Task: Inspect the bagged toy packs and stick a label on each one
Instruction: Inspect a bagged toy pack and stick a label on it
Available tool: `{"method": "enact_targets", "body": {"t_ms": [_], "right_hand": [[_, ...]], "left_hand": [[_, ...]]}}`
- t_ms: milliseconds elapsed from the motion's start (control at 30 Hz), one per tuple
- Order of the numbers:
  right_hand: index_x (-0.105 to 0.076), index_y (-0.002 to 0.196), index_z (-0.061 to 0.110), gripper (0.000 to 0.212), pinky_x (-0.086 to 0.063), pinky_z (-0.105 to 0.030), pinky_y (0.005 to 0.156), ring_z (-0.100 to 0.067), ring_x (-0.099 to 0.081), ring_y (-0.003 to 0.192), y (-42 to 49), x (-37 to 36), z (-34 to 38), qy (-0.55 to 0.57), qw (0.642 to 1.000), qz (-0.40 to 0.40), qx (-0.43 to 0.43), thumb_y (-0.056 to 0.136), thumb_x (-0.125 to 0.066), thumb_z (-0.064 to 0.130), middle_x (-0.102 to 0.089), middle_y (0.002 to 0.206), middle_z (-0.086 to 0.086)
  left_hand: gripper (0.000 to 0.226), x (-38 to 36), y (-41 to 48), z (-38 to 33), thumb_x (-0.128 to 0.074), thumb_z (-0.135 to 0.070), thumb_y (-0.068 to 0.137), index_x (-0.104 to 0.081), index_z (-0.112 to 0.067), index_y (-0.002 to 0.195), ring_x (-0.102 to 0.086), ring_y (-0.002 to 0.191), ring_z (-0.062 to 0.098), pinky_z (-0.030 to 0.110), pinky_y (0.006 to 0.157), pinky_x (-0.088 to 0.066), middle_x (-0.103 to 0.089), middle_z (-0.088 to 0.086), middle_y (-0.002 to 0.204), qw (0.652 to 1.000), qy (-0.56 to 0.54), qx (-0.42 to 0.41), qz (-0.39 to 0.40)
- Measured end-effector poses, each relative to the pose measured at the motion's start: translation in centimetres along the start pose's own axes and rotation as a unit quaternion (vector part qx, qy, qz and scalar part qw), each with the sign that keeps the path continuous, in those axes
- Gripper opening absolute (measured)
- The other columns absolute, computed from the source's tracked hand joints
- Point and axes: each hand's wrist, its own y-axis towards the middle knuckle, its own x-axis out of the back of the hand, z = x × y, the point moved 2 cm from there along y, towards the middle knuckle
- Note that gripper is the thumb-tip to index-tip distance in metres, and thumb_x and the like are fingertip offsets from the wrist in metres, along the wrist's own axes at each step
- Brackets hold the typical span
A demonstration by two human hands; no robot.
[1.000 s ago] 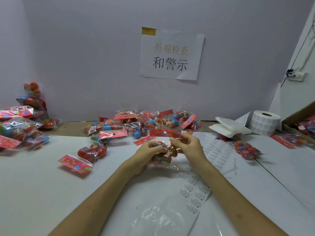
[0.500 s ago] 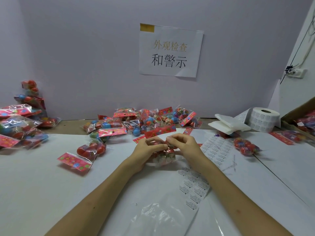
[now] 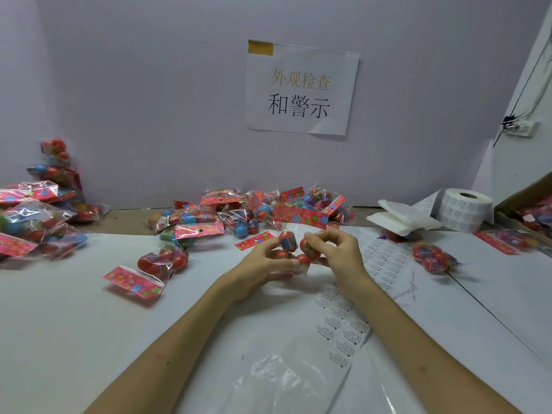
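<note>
Step in hand: inspection. I judge the label is not yet on, as none shows on the bag face turned to me.
Pack under check: clear plastic bag of red toy capsules [image 3: 294, 249], held just above the white paper-covered worktop [image 3: 89, 324] at centre frame. The red flowered header card beyond it appears to be its own, though I cannot confirm that.
Left hand [image 3: 263, 261]: fingers curled round the bag's lower left side, gripping it.
Right hand [image 3: 337, 252]: thumb and fingers curled onto the bag's right side, pinching a capsule through the film.
Label supply: white sheet of small printed labels [image 3: 343, 324] lying flat just under my right forearm, lower right of centre. A white roll of labels [image 3: 466, 207] stands well apart at upper right.
Awaiting check: heap of bagged toy packs [image 3: 224, 213] behind my hands at centre, against the wall.
Other stock: stacked bagged packs [image 3: 30, 219] at far left. I cannot tell whether they are labelled.
Next move, my judgement: finish turning the bag, then free the right hand to peel one label from the sheet. The left hand should steady a smooth patch of film, since the capsules bulge and shift.
</note>
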Motion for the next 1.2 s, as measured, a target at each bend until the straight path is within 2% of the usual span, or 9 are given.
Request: {"method": "enact_targets", "body": {"t_ms": [200, 333, 533, 633, 733, 933, 1067, 1133, 1200], "right_hand": [[-0.073, 0.09, 0.008, 0.016, -0.058, -0.026, 0.063, -0.018, -0.072, 0.078, 0.2, -0.2, -0.3, 0.031, 0.998, 0.037, -0.043, 0.093, -0.072, 0.024, -0.075, 0.083, -0.007], [-0.072, 0.101, 0.01, 0.015, -0.057, -0.025, 0.067, -0.018, -0.073, 0.088, 0.2, -0.5, -0.2, 0.014, 0.996, 0.081, -0.042, 0.096, -0.067, 0.024, -0.075, 0.092, -0.005], [-0.073, 0.097, 0.011, 0.007, -0.062, -0.037, 0.078, -0.025, -0.071, 0.096, 0.4, -0.5, -0.5, -0.033, 0.997, 0.057, -0.031, 0.095, -0.069, 0.017, -0.073, 0.103, -0.016], [-0.072, 0.094, 0.006, 0.006, -0.063, -0.04, 0.08, -0.022, -0.073, 0.087, 0.5, -0.1, -0.7, -0.032, 0.999, 0.03, -0.032, 0.092, -0.073, 0.012, -0.074, 0.098, -0.015], [-0.072, 0.09, 0.01, 0.002, -0.062, -0.033, 0.075, -0.021, -0.075, 0.084, 0.6, 0.3, -0.8, -0.041, 0.999, 0.016, -0.019, 0.092, -0.072, 0.011, -0.075, 0.089, -0.008], [-0.074, 0.089, 0.014, 0.003, -0.061, -0.033, 0.076, -0.024, -0.074, 0.085, 1.1, 0.7, -1.0, -0.071, 0.997, -0.005, 0.01, 0.089, -0.076, 0.012, -0.075, 0.085, -0.007], [-0.073, 0.089, 0.015, 0.004, -0.059, -0.027, 0.068, -0.025, -0.073, 0.087, 1.2, 0.8, -1.0, -0.084, 0.996, -0.004, 0.028, 0.089, -0.077, 0.015, -0.074, 0.092, -0.014], [-0.073, 0.093, 0.015, 0.004, -0.055, -0.02, 0.063, -0.022, -0.072, 0.089, 1.1, 0.8, -0.9, -0.078, 0.997, 0.006, 0.021, 0.091, -0.075, 0.017, -0.074, 0.095, -0.012], [-0.073, 0.101, 0.016, 0.01, -0.055, -0.022, 0.065, -0.02, -0.071, 0.094, 1.1, 0.6, -0.9, -0.054, 0.998, 0.029, -0.006, 0.093, -0.073, 0.022, -0.073, 0.102, -0.01]], "left_hand": [[0.033, 0.2, 0.2, 0.5, -0.081, -0.003, 0.082, -0.068, -0.01, 0.111, -0.075, 0.089, 0.025, 0.03, 0.074, -0.059, -0.075, 0.015, 0.099, 0.998, 0.022, -0.013, -0.064], [0.026, 0.5, 0.4, 0.6, -0.079, 0.0, 0.079, -0.069, -0.013, 0.098, -0.071, 0.086, 0.026, 0.041, 0.082, -0.058, -0.072, 0.011, 0.09, 0.994, 0.028, -0.013, -0.109], [0.03, 0.4, 0.2, 0.4, -0.079, -0.006, 0.074, -0.071, -0.015, 0.101, -0.069, 0.08, 0.022, 0.032, 0.072, -0.055, -0.072, 0.01, 0.089, 0.994, 0.037, -0.016, -0.101], [0.041, 0.1, 0.1, 0.3, -0.079, -0.012, 0.071, -0.072, -0.019, 0.11, -0.072, 0.086, 0.021, 0.031, 0.078, -0.058, -0.076, 0.013, 0.098, 0.996, 0.036, -0.026, -0.077], [0.045, 0.0, -0.1, 0.1, -0.079, -0.007, 0.082, -0.068, -0.021, 0.123, -0.073, 0.097, 0.025, 0.03, 0.078, -0.057, -0.076, 0.013, 0.109, 0.998, 0.03, -0.022, -0.048], [0.056, 0.1, -0.2, -0.2, -0.083, -0.005, 0.08, -0.061, -0.018, 0.13, -0.07, 0.108, 0.036, 0.043, 0.086, -0.057, -0.075, 0.015, 0.115, 0.999, 0.032, 0.001, 0.006], [0.047, 0.0, 0.0, 0.1, -0.078, -0.005, 0.086, -0.062, -0.015, 0.129, -0.07, 0.11, 0.038, 0.05, 0.1, -0.055, -0.074, 0.014, 0.117, 1.0, 0.026, 0.001, -0.01], [0.046, 0.1, 0.0, 0.2, -0.076, -0.004, 0.087, -0.062, -0.014, 0.13, -0.071, 0.109, 0.038, 0.051, 0.102, -0.054, -0.074, 0.015, 0.118, 1.0, 0.018, 0.001, -0.016], [0.048, 0.1, 0.1, 0.3, -0.075, 0.0, 0.087, -0.063, -0.014, 0.131, -0.071, 0.108, 0.036, 0.05, 0.102, -0.054, -0.074, 0.015, 0.118, 0.999, 0.017, -0.002, -0.027]]}}
